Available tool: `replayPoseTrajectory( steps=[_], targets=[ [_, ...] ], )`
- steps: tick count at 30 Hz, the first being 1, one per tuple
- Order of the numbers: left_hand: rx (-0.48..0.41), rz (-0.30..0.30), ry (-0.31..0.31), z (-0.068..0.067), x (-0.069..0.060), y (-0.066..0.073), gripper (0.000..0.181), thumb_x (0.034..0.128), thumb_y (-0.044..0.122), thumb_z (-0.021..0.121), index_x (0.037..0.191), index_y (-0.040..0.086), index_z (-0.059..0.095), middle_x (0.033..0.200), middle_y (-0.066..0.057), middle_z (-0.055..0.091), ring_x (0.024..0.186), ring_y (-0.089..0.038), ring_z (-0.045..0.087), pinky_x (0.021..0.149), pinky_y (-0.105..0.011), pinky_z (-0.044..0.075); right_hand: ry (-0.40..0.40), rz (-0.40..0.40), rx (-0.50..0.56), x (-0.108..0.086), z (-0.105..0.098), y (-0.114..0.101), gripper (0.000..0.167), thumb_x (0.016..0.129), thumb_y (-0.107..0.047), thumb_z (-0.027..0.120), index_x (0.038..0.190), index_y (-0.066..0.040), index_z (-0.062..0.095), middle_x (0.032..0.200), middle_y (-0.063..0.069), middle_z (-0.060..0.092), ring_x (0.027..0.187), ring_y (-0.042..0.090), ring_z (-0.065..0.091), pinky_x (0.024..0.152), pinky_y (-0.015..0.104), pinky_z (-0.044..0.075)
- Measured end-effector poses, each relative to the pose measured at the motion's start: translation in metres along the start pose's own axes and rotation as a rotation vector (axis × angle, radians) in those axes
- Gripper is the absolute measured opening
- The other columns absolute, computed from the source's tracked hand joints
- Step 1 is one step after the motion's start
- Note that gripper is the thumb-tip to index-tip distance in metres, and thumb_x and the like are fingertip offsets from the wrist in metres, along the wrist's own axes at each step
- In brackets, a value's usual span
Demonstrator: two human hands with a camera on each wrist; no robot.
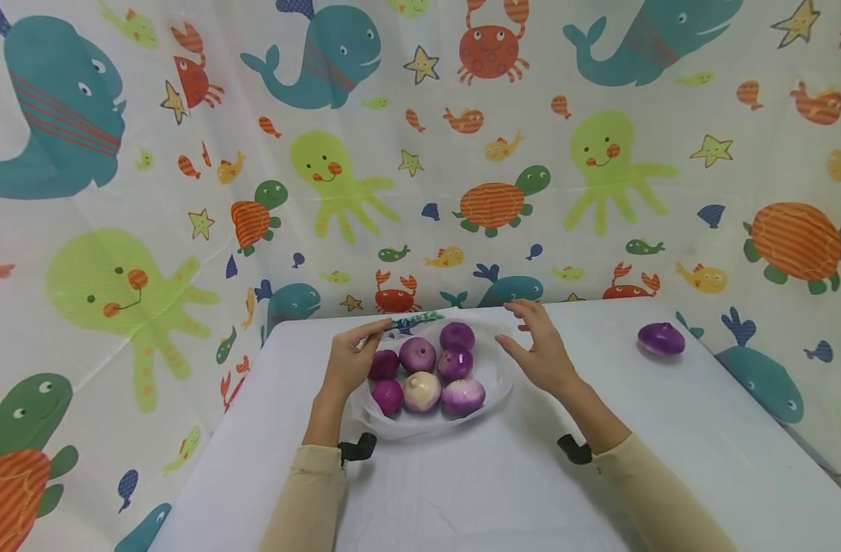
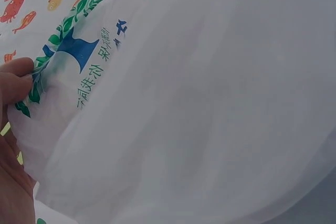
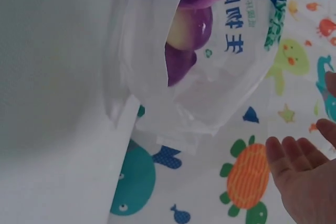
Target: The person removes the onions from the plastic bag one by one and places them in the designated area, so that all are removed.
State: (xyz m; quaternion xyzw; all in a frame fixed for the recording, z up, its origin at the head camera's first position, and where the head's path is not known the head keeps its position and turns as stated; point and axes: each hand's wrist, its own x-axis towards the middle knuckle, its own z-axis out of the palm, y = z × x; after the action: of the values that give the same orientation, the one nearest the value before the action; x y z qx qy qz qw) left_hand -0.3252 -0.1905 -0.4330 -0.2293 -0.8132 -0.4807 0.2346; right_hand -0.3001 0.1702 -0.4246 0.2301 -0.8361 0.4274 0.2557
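Note:
A white plastic bag (image 1: 497,376) lies on the table, its mouth spread wide around several purple onions (image 1: 417,355) and a paler one (image 1: 422,391). My left hand (image 1: 349,359) pinches the bag's far left rim between thumb and fingers. In the left wrist view those fingers (image 2: 16,80) grip the edge by the green leaf print, and the bag wall hides the onions. To the right of the bag, my right hand (image 1: 546,349) is raised with fingers spread and nothing held. The right wrist view shows this hand (image 3: 302,174) apart from the bag (image 3: 210,98).
A single purple onion (image 1: 661,339) lies at the far right of the white table (image 1: 461,491). Behind the table hangs a curtain (image 1: 420,230) printed with sea animals. A dark wrist mount (image 1: 574,449) sits by each cuff.

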Motion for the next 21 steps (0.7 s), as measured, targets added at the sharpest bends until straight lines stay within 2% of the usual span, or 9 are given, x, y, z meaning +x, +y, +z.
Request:
replayPoseTrajectory(
  steps=[5,8,11,15,18,21],
  targets=[
    [0.003,0.002,0.005,0.0,0.0,0.0,0.029,0.1018,0.001,0.063,0.124,0.012,0.077,0.125,-0.006,0.076,0.123,-0.025,0.071,0.105,-0.035,0.056,-0.077,-0.014,0.021,-0.003,0.011,-0.004,0.058,0.096,-0.016,0.076,0.147,-0.003,0.053,0.152,0.017,0.048,0.13,0.036,0.054,0.1,0.059,0.057],
    [-0.004,0.003,0.007,0.0,0.0,-0.001,0.029,0.1018,0.001,0.063,0.124,0.012,0.078,0.125,-0.005,0.076,0.123,-0.023,0.07,0.106,-0.031,0.055,-0.103,-0.013,0.024,-0.004,0.015,-0.005,0.057,0.096,-0.018,0.076,0.147,-0.004,0.053,0.152,0.016,0.049,0.131,0.035,0.054,0.101,0.058,0.058],
    [-0.027,0.007,0.007,0.001,0.0,-0.002,0.029,0.1018,0.001,0.063,0.124,0.012,0.078,0.125,-0.005,0.076,0.123,-0.023,0.07,0.105,-0.02,0.053,-0.127,-0.012,0.027,-0.006,0.019,-0.005,0.057,0.097,-0.02,0.075,0.148,-0.007,0.053,0.151,0.015,0.05,0.13,0.033,0.055,0.101,0.058,0.058],
    [-0.034,-0.013,0.008,-0.001,-0.001,0.017,0.028,0.1014,-0.003,0.061,0.124,0.004,0.076,0.125,-0.013,0.075,0.124,-0.031,0.069,0.104,-0.011,0.049,-0.238,-0.003,0.031,-0.009,0.025,-0.01,0.057,0.098,-0.026,0.074,0.149,-0.014,0.053,0.15,0.01,0.052,0.134,0.031,0.054,0.104,0.056,0.057],
    [-0.028,-0.036,0.008,-0.003,-0.002,0.034,0.027,0.1007,-0.007,0.059,0.123,-0.002,0.074,0.125,-0.018,0.074,0.124,-0.036,0.068,0.105,-0.015,0.049,-0.353,0.007,0.008,-0.013,0.031,-0.014,0.06,0.098,-0.032,0.074,0.151,-0.017,0.052,0.151,0.006,0.052,0.141,0.03,0.051,0.111,0.056,0.052],
    [-0.027,-0.04,0.009,-0.003,-0.002,0.035,0.027,0.1005,-0.007,0.059,0.123,-0.002,0.074,0.125,-0.018,0.074,0.125,-0.036,0.068,0.107,-0.023,0.051,-0.456,0.015,-0.02,-0.016,0.037,-0.014,0.061,0.098,-0.038,0.073,0.152,-0.019,0.053,0.153,0.005,0.05,0.146,0.029,0.046,0.118,0.057,0.044]
  ],
)
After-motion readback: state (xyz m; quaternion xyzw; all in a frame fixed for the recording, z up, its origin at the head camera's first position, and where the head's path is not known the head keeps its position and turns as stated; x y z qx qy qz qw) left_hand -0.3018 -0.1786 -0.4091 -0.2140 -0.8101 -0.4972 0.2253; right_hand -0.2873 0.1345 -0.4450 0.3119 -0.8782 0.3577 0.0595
